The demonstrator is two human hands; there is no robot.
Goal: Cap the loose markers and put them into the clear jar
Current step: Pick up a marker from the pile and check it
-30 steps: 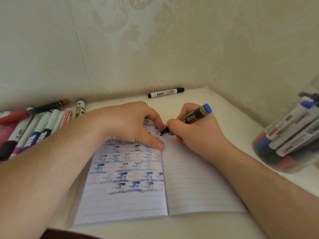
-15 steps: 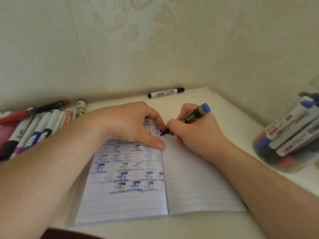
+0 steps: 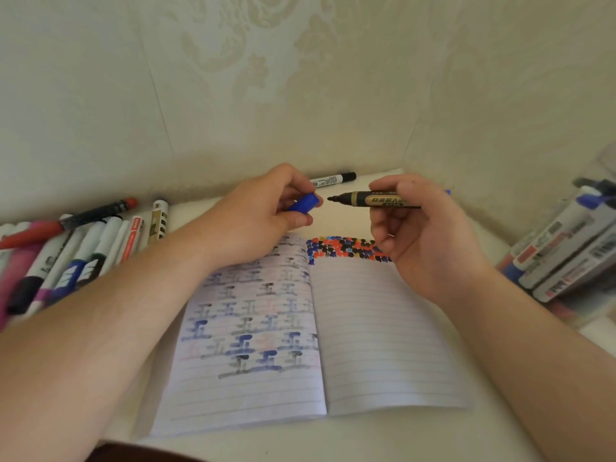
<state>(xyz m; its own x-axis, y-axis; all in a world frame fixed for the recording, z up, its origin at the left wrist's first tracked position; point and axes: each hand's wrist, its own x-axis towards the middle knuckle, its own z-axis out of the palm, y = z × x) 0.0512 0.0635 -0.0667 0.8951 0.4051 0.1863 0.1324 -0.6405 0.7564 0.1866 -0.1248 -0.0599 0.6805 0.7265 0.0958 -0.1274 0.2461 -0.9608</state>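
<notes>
Both hands had lifted off the notebook (image 3: 383, 345): right hand (image 3: 423, 235) gripped the uncapped blue marker (image 3: 376, 199) mid-barrel, tip facing the blue cap (image 3: 305, 202) pinched in the left hand (image 3: 266, 218). Light, stiff, slick plastic; hold it by the barrel. Clear jar (image 3: 573, 248) lay at the table's right edge, path unobstructed. Loose markers (image 3: 83, 248) piled along the left edge.

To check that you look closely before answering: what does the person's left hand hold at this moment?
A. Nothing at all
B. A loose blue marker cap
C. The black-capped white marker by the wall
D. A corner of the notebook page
B: the left hand pinches a blue cap, its opening turned toward the bare tip of the black-and-gold marker gripped in the right hand, the two not yet joined.
</notes>
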